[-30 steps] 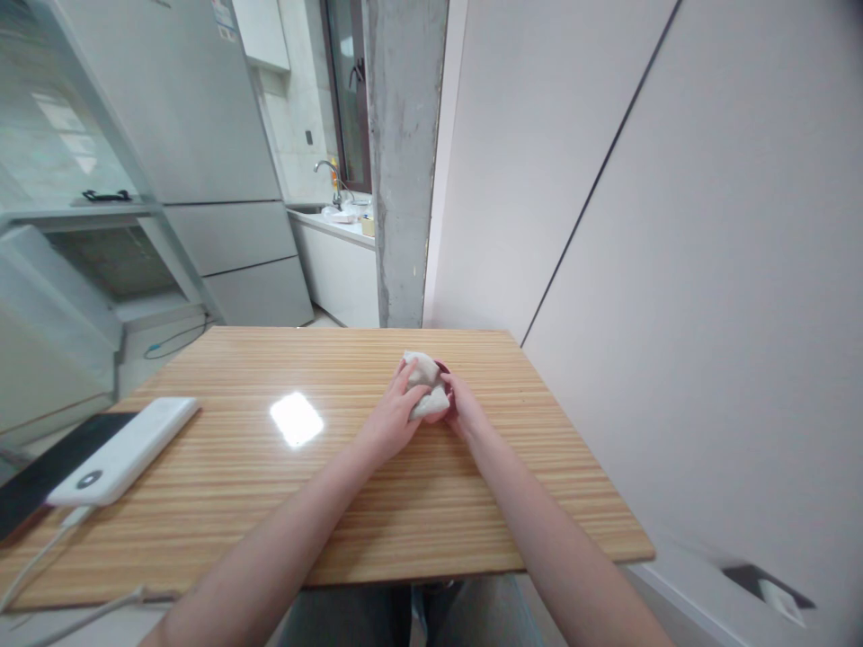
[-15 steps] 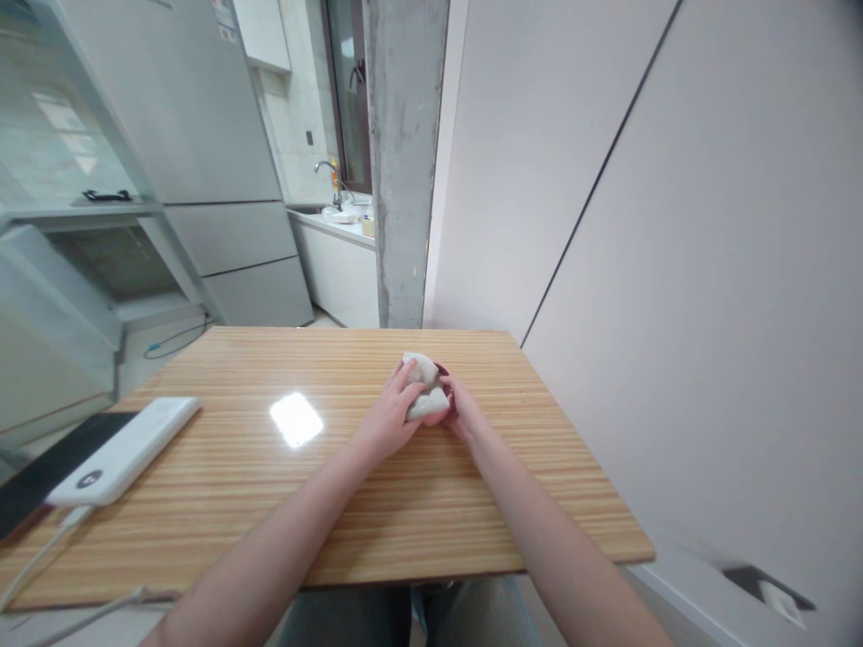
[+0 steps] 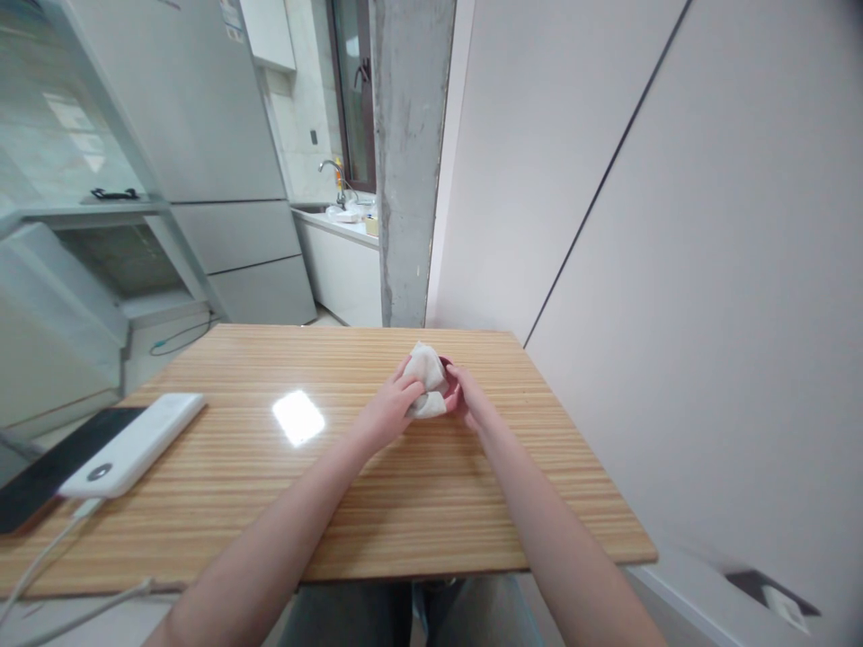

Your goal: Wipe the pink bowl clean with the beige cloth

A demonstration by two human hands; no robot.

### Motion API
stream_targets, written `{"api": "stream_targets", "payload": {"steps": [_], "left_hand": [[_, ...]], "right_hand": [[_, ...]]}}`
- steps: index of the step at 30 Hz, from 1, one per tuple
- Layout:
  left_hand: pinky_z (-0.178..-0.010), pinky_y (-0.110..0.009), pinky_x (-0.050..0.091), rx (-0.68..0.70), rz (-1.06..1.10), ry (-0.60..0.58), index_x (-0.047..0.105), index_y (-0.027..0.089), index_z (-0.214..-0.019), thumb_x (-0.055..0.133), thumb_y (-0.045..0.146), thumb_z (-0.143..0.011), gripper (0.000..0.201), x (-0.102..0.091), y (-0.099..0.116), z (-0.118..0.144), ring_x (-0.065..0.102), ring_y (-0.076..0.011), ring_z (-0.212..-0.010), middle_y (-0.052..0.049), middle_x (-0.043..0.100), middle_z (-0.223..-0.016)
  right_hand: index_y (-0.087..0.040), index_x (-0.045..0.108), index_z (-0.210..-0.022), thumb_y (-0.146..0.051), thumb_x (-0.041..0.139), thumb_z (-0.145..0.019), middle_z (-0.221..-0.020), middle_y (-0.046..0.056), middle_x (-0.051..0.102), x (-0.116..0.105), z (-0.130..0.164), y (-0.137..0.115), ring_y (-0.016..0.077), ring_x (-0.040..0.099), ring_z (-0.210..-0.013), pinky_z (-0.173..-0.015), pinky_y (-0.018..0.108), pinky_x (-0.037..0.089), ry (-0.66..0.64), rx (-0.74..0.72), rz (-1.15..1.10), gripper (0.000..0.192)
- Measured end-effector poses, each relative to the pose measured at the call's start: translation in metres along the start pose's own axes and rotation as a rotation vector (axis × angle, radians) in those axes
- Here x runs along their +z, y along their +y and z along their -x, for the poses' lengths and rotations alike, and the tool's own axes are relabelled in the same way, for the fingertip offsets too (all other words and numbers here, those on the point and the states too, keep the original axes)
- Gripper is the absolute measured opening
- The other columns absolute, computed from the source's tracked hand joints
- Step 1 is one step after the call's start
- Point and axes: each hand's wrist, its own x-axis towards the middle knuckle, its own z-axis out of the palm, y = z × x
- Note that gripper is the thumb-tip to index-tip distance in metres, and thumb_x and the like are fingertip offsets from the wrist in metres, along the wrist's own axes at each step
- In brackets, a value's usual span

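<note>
A: Both hands at centre frame?

B: Yes. Left hand [image 3: 387, 412] curled over a white cloth [image 3: 424, 377], fingers [image 3: 408, 388] bent and pressing into it from the left.

A: And the right?

B: Right hand [image 3: 470, 403] cupped against the other side, fingers wrapped round something dark red [image 3: 449, 388] under the cloth. Too hidden to name.

A: Cloth lying flat?

B: No, bunched into a lump, held between both hands, just above or on the bench [image 3: 378, 503]. Cannot tell which.

A: Position on the bench?

B: Towards the far edge, a little right of the middle, close to the grey pillar [image 3: 408, 162] behind.

A: Anything else on the wood?

B: Lower left: white power bank [image 3: 135, 443] lying on a black phone [image 3: 47, 467], well apart from the hands. White cable [image 3: 40, 562] trailing off the near edge.

A: Background?

B: Upper left: fridge [image 3: 195, 117], then a counter with a tap [image 3: 332, 171]. Plain wall [image 3: 674, 225] filling the right half.
</note>
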Motion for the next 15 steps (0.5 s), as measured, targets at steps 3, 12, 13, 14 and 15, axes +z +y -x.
{"api": "stream_targets", "payload": {"steps": [3,12,13,14,15], "left_hand": [[-0.112,-0.046,0.029,0.054,0.009,-0.041,0.055,0.02,-0.085,0.05,0.002,-0.073,0.022,0.0,-0.001,0.001,0.022,-0.0239,-0.138,-0.007,0.057,-0.098],[-0.113,-0.051,0.024,-0.007,-0.063,-0.016,0.054,0.018,-0.094,0.049,0.007,-0.078,0.021,0.015,0.006,-0.002,0.008,-0.0256,-0.142,-0.009,0.056,-0.107],[-0.113,-0.051,0.024,-0.015,-0.082,-0.006,0.054,0.018,-0.092,0.049,0.008,-0.079,0.017,0.016,0.006,-0.002,0.01,-0.0261,-0.141,-0.01,0.056,-0.106],[-0.112,-0.051,0.025,-0.023,-0.1,0.007,0.054,0.017,-0.09,0.049,0.01,-0.08,0.013,0.016,0.006,-0.003,0.014,-0.0264,-0.14,-0.01,0.057,-0.105],[-0.112,-0.051,0.025,-0.029,-0.113,0.019,0.053,0.017,-0.087,0.048,0.01,-0.08,0.011,0.016,0.005,-0.003,0.019,-0.0265,-0.139,-0.011,0.057,-0.104]], "right_hand": [[-0.02,0.065,-0.093,-0.032,0.06,-0.071,-0.089,0.001,0.072,-0.003,0.0,-0.01,0.0167,0.064,-0.085,-0.079,0.029,0.05,-0.078,0.136,0.028,0.025],[-0.024,0.062,-0.096,-0.028,0.059,-0.068,-0.09,-0.003,0.071,0.004,-0.003,0.019,0.0141,0.063,-0.084,-0.075,0.025,0.05,0.079,-0.065,-0.129,0.028],[-0.025,0.062,-0.098,-0.029,0.059,-0.069,-0.093,-0.003,0.071,0.007,-0.001,0.02,0.0149,0.064,-0.086,-0.075,0.026,0.051,0.061,-0.061,-0.146,0.029],[-0.025,0.061,-0.099,-0.03,0.059,-0.07,-0.096,-0.002,0.07,0.01,0.001,0.02,0.0155,0.064,-0.087,-0.075,0.027,0.051,0.036,-0.047,-0.158,0.03],[-0.025,0.061,-0.101,-0.03,0.058,-0.071,-0.098,-0.002,0.07,0.012,0.003,0.018,0.0158,0.064,-0.088,-0.075,0.027,0.051,0.008,-0.031,-0.167,0.03]]}}
